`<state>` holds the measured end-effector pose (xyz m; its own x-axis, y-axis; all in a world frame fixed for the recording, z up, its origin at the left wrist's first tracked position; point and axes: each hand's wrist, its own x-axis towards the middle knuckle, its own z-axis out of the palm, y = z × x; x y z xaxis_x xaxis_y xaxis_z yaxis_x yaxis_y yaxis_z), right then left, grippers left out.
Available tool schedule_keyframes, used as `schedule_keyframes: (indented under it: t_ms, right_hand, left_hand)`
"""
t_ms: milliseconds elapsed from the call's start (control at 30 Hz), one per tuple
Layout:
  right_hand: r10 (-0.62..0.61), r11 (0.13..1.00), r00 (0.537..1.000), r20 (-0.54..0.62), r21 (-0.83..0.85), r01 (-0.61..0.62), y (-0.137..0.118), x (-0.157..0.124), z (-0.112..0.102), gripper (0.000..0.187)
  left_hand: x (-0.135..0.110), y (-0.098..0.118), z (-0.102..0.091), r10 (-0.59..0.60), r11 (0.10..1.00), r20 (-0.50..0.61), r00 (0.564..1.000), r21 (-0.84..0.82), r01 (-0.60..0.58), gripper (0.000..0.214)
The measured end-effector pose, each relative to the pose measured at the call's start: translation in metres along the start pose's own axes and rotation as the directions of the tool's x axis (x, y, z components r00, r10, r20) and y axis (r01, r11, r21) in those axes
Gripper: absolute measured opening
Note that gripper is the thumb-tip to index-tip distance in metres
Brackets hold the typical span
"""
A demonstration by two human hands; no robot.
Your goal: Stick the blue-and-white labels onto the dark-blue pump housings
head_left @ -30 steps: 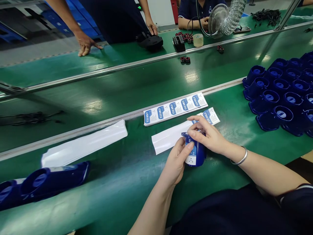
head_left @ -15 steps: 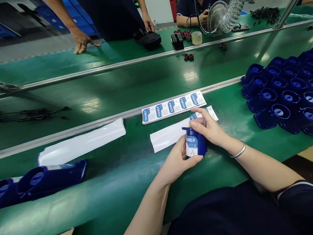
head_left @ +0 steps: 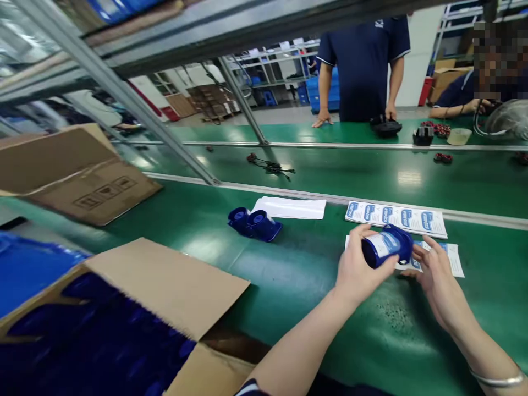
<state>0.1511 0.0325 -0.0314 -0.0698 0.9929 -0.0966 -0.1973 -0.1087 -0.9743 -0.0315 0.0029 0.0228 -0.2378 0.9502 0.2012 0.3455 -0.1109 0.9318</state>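
Observation:
My left hand [head_left: 358, 268] grips a blue plastic cup-shaped part [head_left: 388, 245] with a white and blue label on its side, held tilted above the green bench. My right hand [head_left: 436, 278] is beside it on the right, fingers partly spread and touching the part's end. Under my hands lies a partly peeled label sheet [head_left: 449, 258]. A full strip of blue and white labels [head_left: 396, 218] lies just beyond it, near the metal rail.
Two blue parts [head_left: 254, 224] lie by a white backing sheet [head_left: 291, 208]. An open cardboard box [head_left: 136, 308] of blue parts stands at the lower left, another box [head_left: 70, 170] farther left. A person [head_left: 363, 66] stands across the conveyor belt [head_left: 371, 170]; a second person sits at the right.
The view has swung left and up, showing boxes and the far side. My left hand has lifted and tilted the labelled blue part; my right hand has loosened from its top.

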Motion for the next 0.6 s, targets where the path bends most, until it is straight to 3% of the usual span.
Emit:
schedule_keyframes:
  t_ms: [133,200,333,467,533,600]
  right_hand:
    - [0.010,0.998,1.000,-0.017,-0.060,-0.011,-0.004,0.004,-0.005,0.062]
    - [-0.001,0.997,1.000,-0.017,-0.081,0.000,-0.005,0.004,-0.005,0.061]
    - [-0.054,0.990,0.999,-0.008,-0.128,0.052,-0.004,0.002,-0.003,0.062]
    - [-0.131,0.966,0.991,-0.021,-0.229,0.123,-0.002,0.011,-0.012,0.058]
    - [-0.214,0.920,0.976,-0.038,-0.343,0.188,-0.004,0.020,-0.022,0.054]
    - [-0.353,0.818,0.934,-0.047,-0.501,0.284,-0.008,0.032,-0.033,0.048]
  left_hand:
    - [0.028,-0.003,-0.060,-0.107,0.911,-0.317,0.943,0.349,0.221,0.055]
    - [0.036,-0.011,-0.088,-0.122,0.865,-0.396,0.910,0.408,0.293,0.055]
    - [0.038,-0.030,-0.128,-0.094,0.825,-0.459,0.884,0.461,0.327,0.047]
    - [0.035,-0.043,-0.150,-0.033,0.786,-0.489,0.872,0.526,0.325,0.049]
    - [0.036,-0.049,-0.157,-0.016,0.766,-0.494,0.869,0.553,0.328,0.059]
    - [0.037,-0.056,-0.163,0.002,0.756,-0.503,0.864,0.566,0.328,0.067]
